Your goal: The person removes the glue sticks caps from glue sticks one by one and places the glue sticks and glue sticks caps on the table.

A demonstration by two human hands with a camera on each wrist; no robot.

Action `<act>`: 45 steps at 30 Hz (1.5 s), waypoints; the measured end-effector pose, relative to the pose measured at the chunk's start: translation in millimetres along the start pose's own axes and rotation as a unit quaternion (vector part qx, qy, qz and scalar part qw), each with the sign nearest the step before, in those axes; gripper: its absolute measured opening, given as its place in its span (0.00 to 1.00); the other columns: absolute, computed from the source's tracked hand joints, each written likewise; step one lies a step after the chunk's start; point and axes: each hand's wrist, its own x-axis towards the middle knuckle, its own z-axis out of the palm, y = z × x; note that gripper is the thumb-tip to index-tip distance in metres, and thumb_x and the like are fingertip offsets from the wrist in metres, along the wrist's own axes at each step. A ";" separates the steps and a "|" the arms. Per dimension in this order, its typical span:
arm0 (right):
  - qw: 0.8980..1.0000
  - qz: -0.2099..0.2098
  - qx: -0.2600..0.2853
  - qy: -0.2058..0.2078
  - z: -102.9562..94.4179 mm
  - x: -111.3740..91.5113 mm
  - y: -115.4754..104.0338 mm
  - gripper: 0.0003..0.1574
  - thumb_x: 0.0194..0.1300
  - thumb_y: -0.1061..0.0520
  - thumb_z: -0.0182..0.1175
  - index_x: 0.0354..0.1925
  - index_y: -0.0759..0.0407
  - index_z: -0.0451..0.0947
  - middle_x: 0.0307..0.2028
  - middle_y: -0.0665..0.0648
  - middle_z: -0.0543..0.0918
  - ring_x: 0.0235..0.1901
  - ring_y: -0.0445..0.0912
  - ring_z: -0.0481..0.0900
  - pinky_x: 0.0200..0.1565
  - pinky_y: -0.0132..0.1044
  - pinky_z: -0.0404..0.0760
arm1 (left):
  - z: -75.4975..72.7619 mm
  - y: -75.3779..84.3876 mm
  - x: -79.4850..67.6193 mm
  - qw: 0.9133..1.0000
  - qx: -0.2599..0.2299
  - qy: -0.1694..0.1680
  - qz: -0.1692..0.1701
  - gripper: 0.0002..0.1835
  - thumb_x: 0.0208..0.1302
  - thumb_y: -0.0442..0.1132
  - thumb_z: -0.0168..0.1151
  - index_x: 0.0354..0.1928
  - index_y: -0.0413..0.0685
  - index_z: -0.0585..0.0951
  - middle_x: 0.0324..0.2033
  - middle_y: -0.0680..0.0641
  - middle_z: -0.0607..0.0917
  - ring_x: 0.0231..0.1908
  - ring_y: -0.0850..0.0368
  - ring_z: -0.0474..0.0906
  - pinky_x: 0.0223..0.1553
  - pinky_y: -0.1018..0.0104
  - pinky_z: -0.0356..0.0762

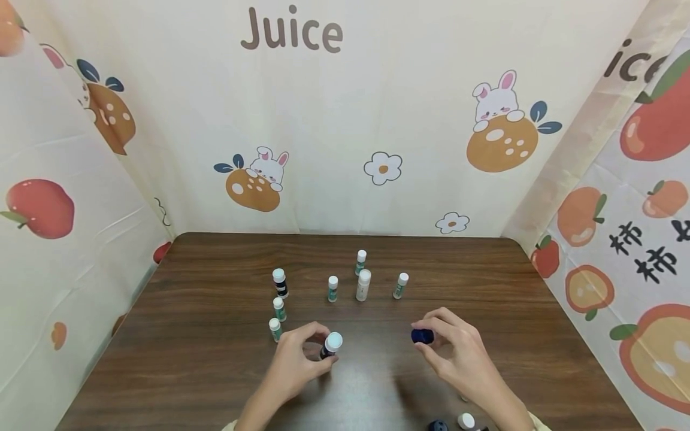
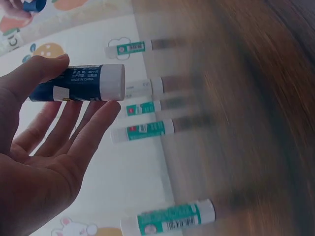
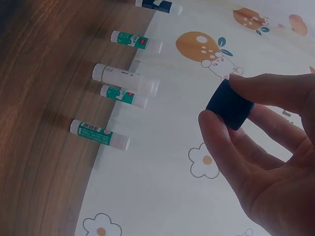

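My left hand (image 1: 295,360) holds a dark-blue-labelled glue stick (image 1: 329,345) upright, thumb on one side and fingers on the other. The stick's pale top faces up in the head view; its white lower end and printed label show in the left wrist view. Over the right part of the table, my right hand (image 1: 460,350) pinches a short dark blue cap (image 3: 230,104) between thumb and fingertips. Just left of my left hand stand two small green-labelled glue sticks (image 1: 275,329), with a dark-labelled, white-topped stick (image 1: 280,283) behind them.
Farther back stand a larger white stick (image 1: 363,285) and several small green-labelled sticks (image 1: 400,286). A dark blue cap (image 1: 438,425) and a white cap (image 1: 466,421) lie at the near right. Behind the brown table (image 1: 215,257) hangs a printed cloth (image 1: 334,120).
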 end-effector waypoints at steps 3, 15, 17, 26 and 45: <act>1.000 0.007 -0.003 -0.002 -0.1 -2.3 1.5 0.27 0.38 0.72 0.72 0.37 0.49 0.81 0.35 0.45 0.78 0.27 0.36 0.76 0.29 0.22 0.76 | -6.2 -0.8 -3.8 1.000 0.007 0.010 -0.018 0.16 0.44 0.29 0.74 0.34 0.51 0.80 0.34 0.54 0.83 0.39 0.57 0.81 0.39 0.68 0.80; 0.998 0.060 -0.009 -0.009 -1.2 -15.0 7.5 0.27 0.36 0.75 0.72 0.34 0.52 0.78 0.32 0.43 0.77 0.25 0.36 0.74 0.26 0.25 0.78 | -25.9 -7.0 -15.8 0.995 0.035 0.051 -0.077 0.19 0.40 0.25 0.74 0.32 0.50 0.78 0.31 0.52 0.81 0.39 0.53 0.81 0.35 0.68 0.81; 0.998 0.065 -0.007 -0.012 -0.6 -17.4 8.5 0.28 0.36 0.75 0.72 0.33 0.51 0.78 0.31 0.43 0.76 0.25 0.37 0.74 0.25 0.25 0.77 | -28.5 -8.3 -17.7 0.994 0.034 0.059 -0.083 0.19 0.39 0.23 0.74 0.32 0.50 0.78 0.31 0.51 0.81 0.39 0.52 0.81 0.35 0.68 0.81; 0.997 0.076 -0.006 -0.009 2.4 -28.5 18.0 0.28 0.34 0.76 0.73 0.32 0.51 0.78 0.30 0.43 0.76 0.23 0.36 0.72 0.23 0.26 0.77 | -37.3 -17.6 -23.1 0.990 0.025 0.091 -0.104 0.20 0.37 0.22 0.74 0.30 0.50 0.78 0.28 0.53 0.80 0.35 0.58 0.80 0.33 0.69 0.81; 0.985 0.129 -0.012 -0.114 7.9 -58.0 42.3 0.23 0.37 0.70 0.75 0.28 0.51 0.76 0.25 0.42 0.69 0.24 0.35 0.67 0.21 0.29 0.70 | -55.7 -36.4 -28.9 0.980 0.092 0.117 -0.133 0.19 0.37 0.24 0.75 0.29 0.49 0.78 0.29 0.51 0.82 0.35 0.56 0.80 0.31 0.71 0.80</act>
